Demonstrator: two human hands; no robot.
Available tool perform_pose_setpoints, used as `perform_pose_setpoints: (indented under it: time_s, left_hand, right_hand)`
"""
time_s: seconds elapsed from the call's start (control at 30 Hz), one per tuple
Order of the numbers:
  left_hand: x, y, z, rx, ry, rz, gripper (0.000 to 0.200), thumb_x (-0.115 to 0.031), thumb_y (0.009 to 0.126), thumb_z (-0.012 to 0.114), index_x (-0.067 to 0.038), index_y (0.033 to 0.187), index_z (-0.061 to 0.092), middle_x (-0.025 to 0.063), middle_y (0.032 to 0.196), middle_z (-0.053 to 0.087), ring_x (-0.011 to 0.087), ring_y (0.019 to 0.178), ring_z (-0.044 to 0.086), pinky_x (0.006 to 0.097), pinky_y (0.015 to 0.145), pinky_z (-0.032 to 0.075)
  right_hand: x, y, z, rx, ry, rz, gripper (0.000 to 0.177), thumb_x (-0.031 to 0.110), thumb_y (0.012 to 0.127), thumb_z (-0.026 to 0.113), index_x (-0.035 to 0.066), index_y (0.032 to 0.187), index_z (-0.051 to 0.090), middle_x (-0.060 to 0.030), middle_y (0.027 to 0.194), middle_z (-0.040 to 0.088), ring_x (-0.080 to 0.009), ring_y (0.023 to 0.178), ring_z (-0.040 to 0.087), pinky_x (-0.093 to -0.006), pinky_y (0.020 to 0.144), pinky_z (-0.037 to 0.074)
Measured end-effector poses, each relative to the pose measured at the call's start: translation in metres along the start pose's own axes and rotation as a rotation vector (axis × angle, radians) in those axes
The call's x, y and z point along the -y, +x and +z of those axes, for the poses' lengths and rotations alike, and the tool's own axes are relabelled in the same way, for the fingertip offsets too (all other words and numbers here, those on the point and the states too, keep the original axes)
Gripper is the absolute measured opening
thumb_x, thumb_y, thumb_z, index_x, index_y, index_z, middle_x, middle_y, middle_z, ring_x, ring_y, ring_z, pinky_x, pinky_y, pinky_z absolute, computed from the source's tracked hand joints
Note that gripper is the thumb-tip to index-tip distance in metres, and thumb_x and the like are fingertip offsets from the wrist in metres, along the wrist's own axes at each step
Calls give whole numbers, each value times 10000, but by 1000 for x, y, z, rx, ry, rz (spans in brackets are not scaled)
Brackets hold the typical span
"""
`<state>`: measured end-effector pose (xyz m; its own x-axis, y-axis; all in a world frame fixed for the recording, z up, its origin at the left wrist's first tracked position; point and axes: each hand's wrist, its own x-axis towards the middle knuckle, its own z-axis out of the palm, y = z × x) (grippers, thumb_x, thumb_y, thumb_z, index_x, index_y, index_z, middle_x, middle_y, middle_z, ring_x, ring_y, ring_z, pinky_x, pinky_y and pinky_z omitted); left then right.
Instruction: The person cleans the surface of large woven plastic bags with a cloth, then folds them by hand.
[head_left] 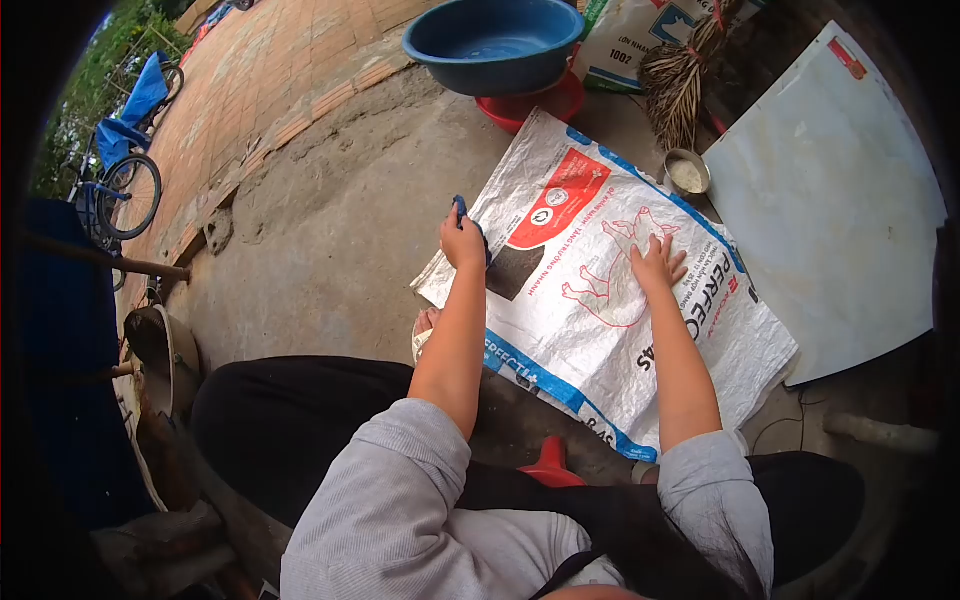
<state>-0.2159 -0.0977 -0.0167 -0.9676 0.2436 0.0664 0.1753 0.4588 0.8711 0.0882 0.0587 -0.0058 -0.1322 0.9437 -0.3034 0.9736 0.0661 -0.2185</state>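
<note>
Lying on the concrete ground, a white printed sack (590,375) spreads out in front of the seated person, slanting from the far left toward the near right. The left grip (462,243) is closed around a dark blue object (459,206) at the sack's left end – fingers hide much of it, so I cannot tell what it is. The right grip (657,264) is released, its fingers spread over the red outline drawing of a pig, near the middle of the sack and well inside its edges. A red printed block and a dark rectangular patch lie between the two grips, closer to the left one. Just beyond the sack's far right edge stands a small metal bowl (687,173) with pale contents, beside a large whitish panel (825,200) on the right. A bundle of dry stalks (674,88) is at the far side, by another printed sack (622,45). A blue basin (493,42) sits over a red one (530,103) past the sack's far corner. Toes (427,320) show beside its left corner – and a red plastic piece (552,465) sits on the near side, between the person's legs (300,415).
</note>
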Motion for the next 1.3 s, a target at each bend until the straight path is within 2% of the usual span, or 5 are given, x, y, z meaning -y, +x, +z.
perform_pose_setpoints:
  time_s: [0.33,0.5,0.63,0.9,1.3]
  left_hand:
    - [-228,-137,49,1362,-668,311,668,-525,1045,154,-82,1540,224,174,1590,205,274,1490,125,349,1196,112]
    - [-149,-127,86,669,284,661,520,-442,1017,327,-290,1513,327,91,1589,265,336,1479,182,605,1159,90]
    - [-33,-148,81,731,579,694,535,-462,1004,320,-311,1517,311,69,1593,261,329,1485,165,634,1151,68]
    - [-39,-151,91,751,744,671,551,-471,1007,274,-347,1540,212,24,1618,192,297,1496,128,616,1162,64]
    - [-38,-132,101,937,755,569,587,-499,1000,242,-353,1554,116,35,1638,83,320,1503,56,651,1146,26]
  right_hand:
    - [54,-40,-111,-23,1938,-302,506,344,906,678,78,1310,528,-75,1159,605,-208,1127,551,-337,959,448]
    - [3,-59,-104,-937,783,-432,407,65,810,582,43,1216,609,-199,1267,594,-365,1129,583,-410,985,448]
    - [-30,-118,-8,-368,367,-534,462,115,780,644,194,1236,641,-129,1390,514,-406,1291,447,-455,1080,387]
    - [-117,-163,14,-510,131,-473,465,122,783,657,200,1241,644,-69,1439,470,-411,1287,426,-503,1090,357]
    - [-349,-160,-16,-138,91,747,543,158,829,600,186,1365,521,-158,1427,469,-389,1254,493,-459,1049,408]
